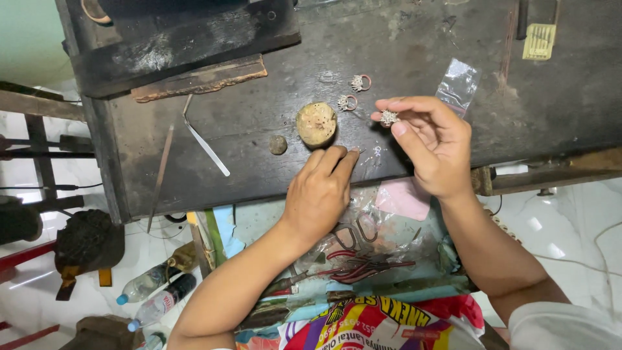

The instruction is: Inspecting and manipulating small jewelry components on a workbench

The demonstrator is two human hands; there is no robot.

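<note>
Dark, worn wood forms the workbench (259, 162), on which both hands operate. Right hand (435, 146): raised just above the bench surface, thumb and forefinger closed in a pinch on a small silver ornament (389, 117); the remaining fingers curl loosely behind it. Left hand (319, 191): palm down at the near edge of the bench, fingers partly folded, fingertips (346, 157) pressing on the wood; it appears to hold nothing, though the underside of the hand is hidden.

Adjacent items: a round wooden block (316, 124) stands just beyond the left fingertips, with a small dark lump (278, 144) to its left. Two rings with silver settings (353, 93) lie on the bench between the block and the pinched ornament. A clear plastic bag (459, 85) lies flat beyond the right hand. A white strip (206, 146) lies further left. Below the bench edge, red-handled pliers (363, 266) rest in a cluttered tray (259, 223).
</note>
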